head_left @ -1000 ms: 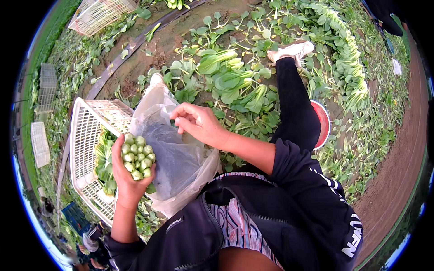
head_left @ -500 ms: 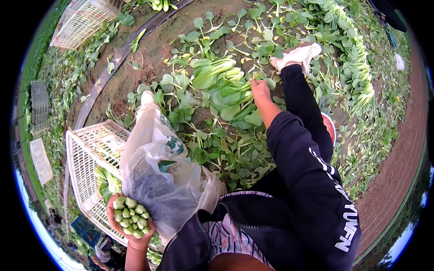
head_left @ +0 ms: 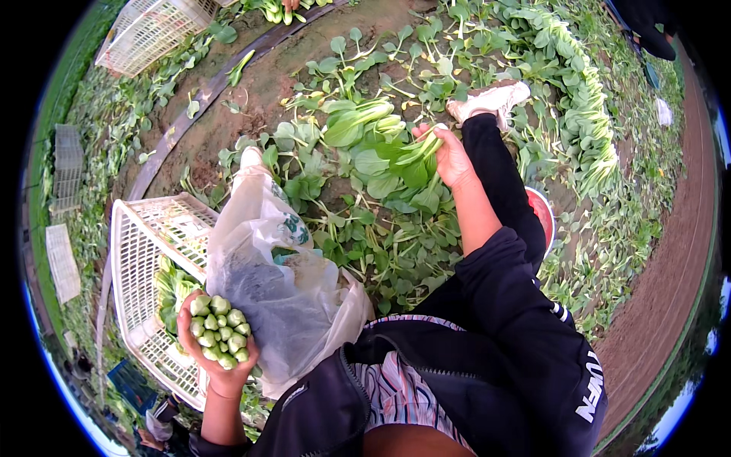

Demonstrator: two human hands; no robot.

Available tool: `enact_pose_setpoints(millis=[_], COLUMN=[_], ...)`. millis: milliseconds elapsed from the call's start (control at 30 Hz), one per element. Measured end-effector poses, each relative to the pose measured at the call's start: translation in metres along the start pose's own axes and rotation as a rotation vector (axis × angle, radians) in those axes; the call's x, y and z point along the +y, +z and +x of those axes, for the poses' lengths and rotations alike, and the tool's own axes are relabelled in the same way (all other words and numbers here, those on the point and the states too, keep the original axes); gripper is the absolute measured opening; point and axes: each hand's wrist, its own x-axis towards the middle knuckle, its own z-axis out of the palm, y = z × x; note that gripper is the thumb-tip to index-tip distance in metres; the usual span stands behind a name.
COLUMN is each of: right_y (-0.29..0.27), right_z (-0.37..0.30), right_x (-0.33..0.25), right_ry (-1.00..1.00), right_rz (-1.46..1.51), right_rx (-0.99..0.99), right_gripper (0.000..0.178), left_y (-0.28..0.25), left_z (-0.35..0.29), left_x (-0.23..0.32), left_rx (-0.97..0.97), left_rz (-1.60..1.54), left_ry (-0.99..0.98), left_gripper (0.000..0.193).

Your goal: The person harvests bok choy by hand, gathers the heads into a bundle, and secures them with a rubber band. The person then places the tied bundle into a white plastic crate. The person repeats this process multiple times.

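My left hand point(head_left: 227, 380) is closed round a thick bunch of bok choy point(head_left: 221, 332), its pale green cut ends facing up. It is beside the near side of a white plastic crate point(head_left: 137, 263) with leafy bok choy point(head_left: 172, 283) inside. Farther off, my right hand point(head_left: 457, 161) grips a few bok choy plants point(head_left: 415, 161) by their pale stems, the leaves pointing left and down. Just left of that hand, more bok choy point(head_left: 356, 120) lies in a loose pile on the ground. My right fingertips are partly hidden by stems.
A plastic-wrapped leg point(head_left: 278, 286) stretches beside the crate. A long row of bok choy point(head_left: 586, 91) lies at the right, and a red-and-white basin point(head_left: 542, 213) stands by my dark trouser leg. Another crate point(head_left: 156, 34) and a co-worker's hand point(head_left: 291, 4) are at the top left.
My right hand has come up from the pile and nearer, now with bok choy stems raised in it. The left hand keeps its bunch. A co-worker's hand has appeared at the top edge.
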Motion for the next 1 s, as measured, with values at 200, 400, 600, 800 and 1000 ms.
enact_pose_setpoints(millis=[200,400,600,800,1000], right_y=[-0.022,-0.015,-0.006,0.018,0.025], right_z=[0.046,0.099,0.085,0.031,-0.005], right_x=[0.041,0.068,0.077,0.033,0.005], right_ry=[0.066,0.082,-0.089,-0.225,-0.108], right_rz=[-0.602,-1.494,-1.494,-0.355,0.024], right_rx=[0.418,0.528,0.388,0.053,0.022], right_gripper=[0.029,0.031,0.03,0.017,0.022], left_y=[-0.004,-0.009,-0.007,0.0,0.002], left_z=[-0.006,-0.009,-0.005,-0.005,0.002], left_x=[-0.006,-0.011,-0.007,-0.008,0.0], left_rx=[0.009,0.004,0.011,0.041,0.018], left_rz=[-0.038,-0.042,-0.014,-0.059,-0.075], left_ry=[-0.007,-0.031,-0.04,-0.015,-0.007], left_gripper=[0.097,0.098,0.097,0.099,0.096])
